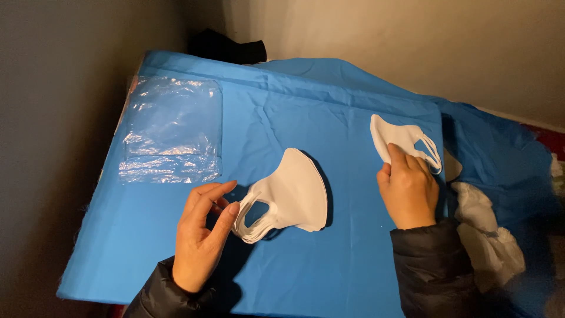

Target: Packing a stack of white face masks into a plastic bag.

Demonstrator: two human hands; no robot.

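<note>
Hands at work over a counter (pixel 176 259) draped in bright blue cloth, seen from above. The left hand (pixel 203 235), in a dark padded sleeve, sits near the lower middle of the scene with fingers loosely curled and thumb raised; its fingertips pinch the ear loops of a stack of white face masks (pixel 294 191). The stack lies flat on the cloth just right of that hand, its curved edge pointing to the far side. The right hand (pixel 407 188), also dark-sleeved, is further right and grips a single white mask (pixel 397 136) by its near edge, thumb on top; the mask's ear loops trail to the right. The two masks are well apart. At the far left of the counter lies a crumpled clear plastic bag (pixel 170 131), flat and shiny. A dark bundle (pixel 226 46) sits at the far edge against the wall. White crumpled material (pixel 488 235) lies off the counter's right edge, beside the right sleeve.
</note>
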